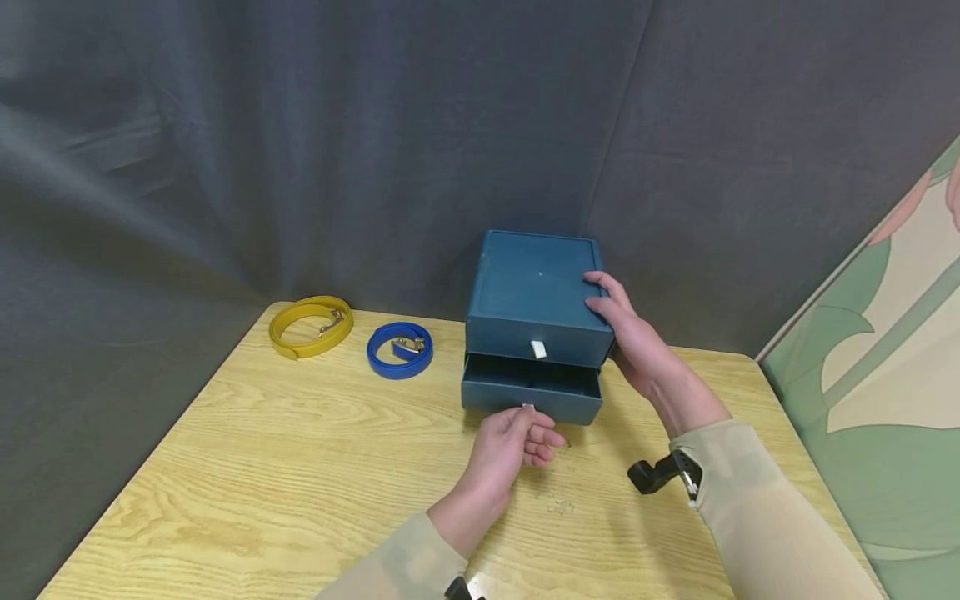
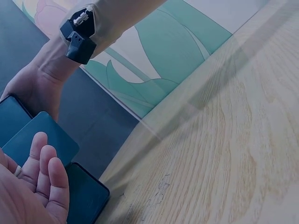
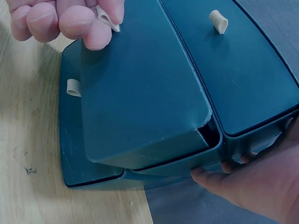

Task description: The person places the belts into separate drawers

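Note:
A dark teal drawer unit [image 1: 542,279] with white pull tabs stands at the back of the table. Its middle drawer [image 1: 536,404] is pulled partway out, and the part of its inside that shows looks dark. At that drawer's front, my left hand [image 1: 513,442] pinches the small white pull tab [image 3: 108,21] between thumb and forefinger; the other fingers are loosely bent. My right hand [image 1: 633,346] rests against the unit's right side, two fingertips lying over the top edge. The right wrist view shows the closed top drawer [image 3: 252,60] and the closed bottom drawer [image 3: 77,135].
To the left of the unit lie a coiled blue belt [image 1: 377,360] and a coiled yellow belt [image 1: 281,333], both with metal buckles. A dark grey curtain [image 1: 375,150] hangs behind the wooden table [image 1: 300,467]. A leaf-patterned panel [image 1: 900,375] borders the right side.

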{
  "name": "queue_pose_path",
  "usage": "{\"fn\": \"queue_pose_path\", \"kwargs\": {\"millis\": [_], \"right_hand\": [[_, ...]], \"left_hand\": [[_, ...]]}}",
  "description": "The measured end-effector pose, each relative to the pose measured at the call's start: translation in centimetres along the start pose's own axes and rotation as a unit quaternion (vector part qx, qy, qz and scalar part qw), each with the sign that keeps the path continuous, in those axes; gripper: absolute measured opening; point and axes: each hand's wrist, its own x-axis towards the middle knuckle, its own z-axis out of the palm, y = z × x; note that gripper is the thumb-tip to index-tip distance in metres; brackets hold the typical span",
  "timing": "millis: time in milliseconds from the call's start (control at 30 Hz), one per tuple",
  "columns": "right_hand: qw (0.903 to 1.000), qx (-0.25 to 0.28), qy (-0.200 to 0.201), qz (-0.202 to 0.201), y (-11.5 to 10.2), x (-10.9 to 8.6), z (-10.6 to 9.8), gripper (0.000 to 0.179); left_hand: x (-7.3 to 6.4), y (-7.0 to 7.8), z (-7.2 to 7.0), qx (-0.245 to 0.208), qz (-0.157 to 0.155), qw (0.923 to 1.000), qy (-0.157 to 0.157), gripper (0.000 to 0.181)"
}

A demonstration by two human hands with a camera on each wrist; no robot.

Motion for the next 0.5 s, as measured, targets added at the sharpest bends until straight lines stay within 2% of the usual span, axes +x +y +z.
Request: {"fn": "queue_pose_path", "kwargs": {"millis": [500], "right_hand": [[1.0000,-0.002,0.002,0.006,0.00,0.05,-0.08,0.058]], "left_hand": [[-0.47,-0.12,0.02,-0.007,-0.006,1.0000,-0.004,0.037]]}}
